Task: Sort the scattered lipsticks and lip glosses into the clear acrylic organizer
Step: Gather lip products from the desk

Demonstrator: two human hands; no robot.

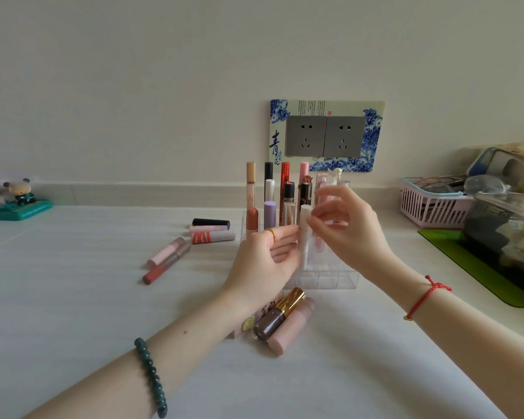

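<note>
The clear acrylic organizer (327,279) stands at the table's middle with several lipsticks and glosses upright in its back rows. A white tube (305,237) stands upright in a front slot. My right hand (345,234) pinches it near the top with thumb and fingertip. My left hand (263,261) touches the tube's left side with straight fingers. Loose tubes lie left of the organizer: a black one (211,222), a pink one (208,228), a white-and-red one (214,237), and two pinkish glosses (167,261). In front lie a gold-capped brown bottle (277,317) and a pink tube (291,328).
A pink basket (430,207) and a dark container on a green mat (454,249) crowd the right side. A small figurine on a teal base (20,196) sits far left. A wall socket (325,136) is behind the organizer.
</note>
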